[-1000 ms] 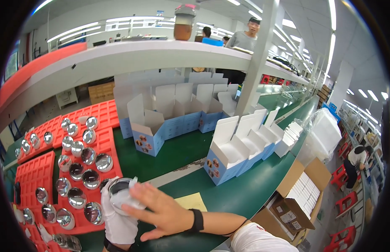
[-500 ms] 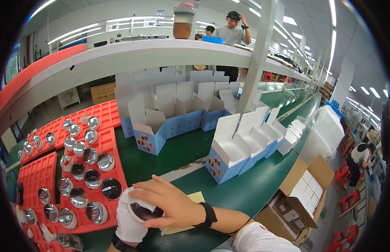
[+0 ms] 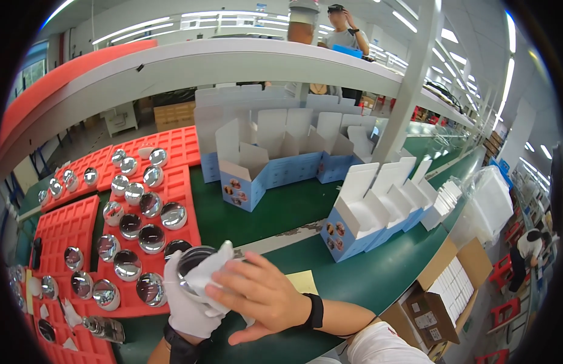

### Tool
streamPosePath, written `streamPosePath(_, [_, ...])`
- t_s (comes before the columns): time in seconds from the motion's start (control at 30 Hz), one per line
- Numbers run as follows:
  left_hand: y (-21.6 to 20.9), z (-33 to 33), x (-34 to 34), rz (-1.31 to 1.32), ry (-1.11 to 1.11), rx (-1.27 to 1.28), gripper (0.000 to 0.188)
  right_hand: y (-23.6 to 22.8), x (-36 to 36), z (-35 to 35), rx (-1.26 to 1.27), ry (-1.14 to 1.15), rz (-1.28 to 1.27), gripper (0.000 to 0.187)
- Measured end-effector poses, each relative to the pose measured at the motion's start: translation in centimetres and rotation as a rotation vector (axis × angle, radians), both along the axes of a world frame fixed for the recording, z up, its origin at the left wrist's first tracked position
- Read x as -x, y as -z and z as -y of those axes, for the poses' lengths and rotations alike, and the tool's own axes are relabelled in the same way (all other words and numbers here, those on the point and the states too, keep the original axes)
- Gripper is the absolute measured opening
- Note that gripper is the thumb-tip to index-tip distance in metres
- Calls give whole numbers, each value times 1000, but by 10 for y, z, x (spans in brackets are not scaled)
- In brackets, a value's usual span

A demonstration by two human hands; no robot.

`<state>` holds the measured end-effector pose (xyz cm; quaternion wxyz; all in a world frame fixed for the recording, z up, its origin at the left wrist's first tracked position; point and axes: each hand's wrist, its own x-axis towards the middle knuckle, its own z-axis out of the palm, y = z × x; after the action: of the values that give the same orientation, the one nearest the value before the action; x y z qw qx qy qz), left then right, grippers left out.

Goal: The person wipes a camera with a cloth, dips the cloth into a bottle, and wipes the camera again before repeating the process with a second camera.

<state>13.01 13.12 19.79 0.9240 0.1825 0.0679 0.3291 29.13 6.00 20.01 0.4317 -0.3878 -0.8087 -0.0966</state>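
Observation:
My left hand [image 3: 187, 309], in a white glove, is wrapped round a shiny, mirror-topped round piece [image 3: 194, 259] with a dark reflecting face. My bare right hand [image 3: 270, 297] holds a white cloth [image 3: 210, 272] against that face with its fingers, the thumb spread away. The cloth hides part of the piece, and its underside lies inside the glove. Beside the left hand, red moulded trays [image 3: 187, 209] bear several similar mirrored pieces [image 3: 151, 239], some with white sides. A yellow paper [image 3: 304, 282] lies on the green table just beyond my right wrist.
Open blue-and-white boxes [image 3: 236, 182] stand at the back, and another row of boxes [image 3: 348, 233] at the right. A carton of white packs [image 3: 424, 321] sits off the table's right edge. A shelf [image 3: 245, 64] and its post cross above. A clear bottle [image 3: 105, 329] lies at lower left.
The view has shifted, so the scene sits further right. The round piece is tilted up more, and my right hand has slid back off its face, showing more of the cloth.

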Motion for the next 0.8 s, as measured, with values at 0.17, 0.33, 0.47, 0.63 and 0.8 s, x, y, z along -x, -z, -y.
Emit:
streamPosePath(0.17, [57,-7,3,-20,-119,52,51,9,24,-8,-45,-67,182,66])
streamPosePath(0.33, [14,13,-22,-349,-266,189,53,-7,4,-13,154,-76,72,68])
streamPosePath(0.47, [13,20,-14,-426,-161,-78,55,-11,-16,-11,523,-246,-237,74])
streamPosePath(0.63, [-19,42,-10,-474,-313,-394,57,-15,-8,2,515,-436,-614,82])
streamPosePath(0.8, [-49,42,12,143,85,20,57,-19,26,22,175,-327,-464,79])
